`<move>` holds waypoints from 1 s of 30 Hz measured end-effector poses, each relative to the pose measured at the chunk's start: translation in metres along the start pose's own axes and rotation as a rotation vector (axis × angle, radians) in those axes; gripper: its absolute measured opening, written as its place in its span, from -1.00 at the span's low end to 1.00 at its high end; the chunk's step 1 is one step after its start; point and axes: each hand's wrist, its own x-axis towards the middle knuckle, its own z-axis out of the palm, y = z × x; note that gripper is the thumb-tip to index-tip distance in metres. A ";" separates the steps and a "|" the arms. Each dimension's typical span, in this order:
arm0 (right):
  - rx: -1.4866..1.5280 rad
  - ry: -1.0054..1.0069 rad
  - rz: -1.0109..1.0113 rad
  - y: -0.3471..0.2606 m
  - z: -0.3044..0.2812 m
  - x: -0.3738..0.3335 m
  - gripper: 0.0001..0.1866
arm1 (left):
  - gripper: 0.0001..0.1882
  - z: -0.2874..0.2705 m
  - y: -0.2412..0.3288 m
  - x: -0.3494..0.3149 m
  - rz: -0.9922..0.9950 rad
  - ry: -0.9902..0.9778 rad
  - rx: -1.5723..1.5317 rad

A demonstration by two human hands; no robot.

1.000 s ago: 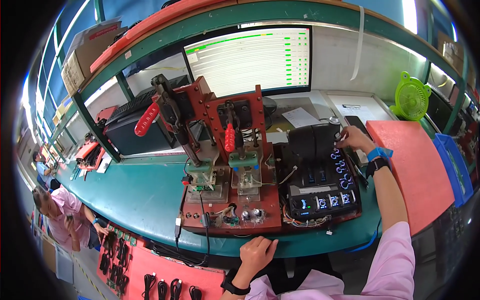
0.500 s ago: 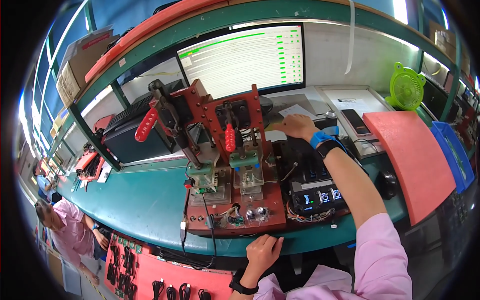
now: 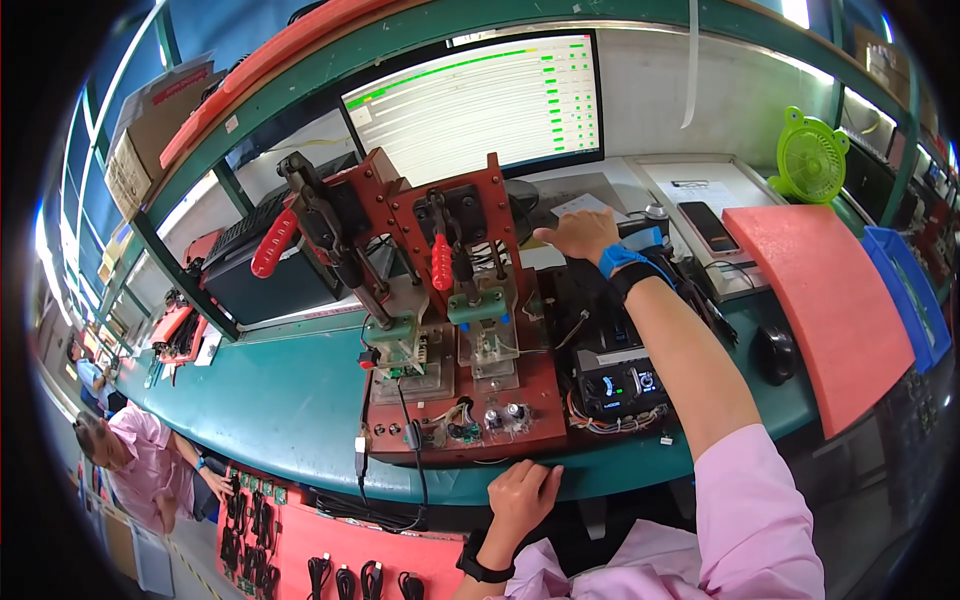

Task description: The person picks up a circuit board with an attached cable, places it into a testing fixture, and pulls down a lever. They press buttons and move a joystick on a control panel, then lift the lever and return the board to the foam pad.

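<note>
My right hand (image 3: 582,235) reaches over the far end of a black device with knobs and a lit panel (image 3: 615,385). Its thumb sticks out to the left, apart from the fingers, whose tips are hidden; I see nothing held. At the bench's front edge is my left hand (image 3: 522,497), fingers curled in and seemingly empty. It is nearest to a red test fixture (image 3: 540,425). The fixture has two toggle clamps with red handles (image 3: 273,243) (image 3: 441,262), over clear blocks with small circuit boards. A black cable (image 3: 413,435) runs down from it.
Behind the fixture stands a monitor (image 3: 480,105). To the right are a mouse (image 3: 775,355), a phone (image 3: 710,228), a pink foam sheet (image 3: 815,310), a blue bin (image 3: 905,300) and a green fan (image 3: 812,155). Coiled cables (image 3: 372,578) lie front left, near a co-worker (image 3: 145,450).
My right hand has shifted slightly left and up, and its thumb now stands out from the fingers. The yellowish thing beside it no longer shows. The view has moved a little.
</note>
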 end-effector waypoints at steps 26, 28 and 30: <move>0.024 -0.100 -0.424 0.012 -0.016 -0.059 -0.21 | -0.76 0.003 0.001 -0.001 0.017 0.026 0.034; 0.364 -0.004 -0.356 0.038 -0.013 -0.027 -0.20 | -0.75 0.005 0.003 0.000 0.019 0.016 0.056; 0.392 -0.002 -0.158 0.057 -0.019 -0.012 -0.19 | -0.75 0.004 0.004 0.001 0.006 0.028 0.051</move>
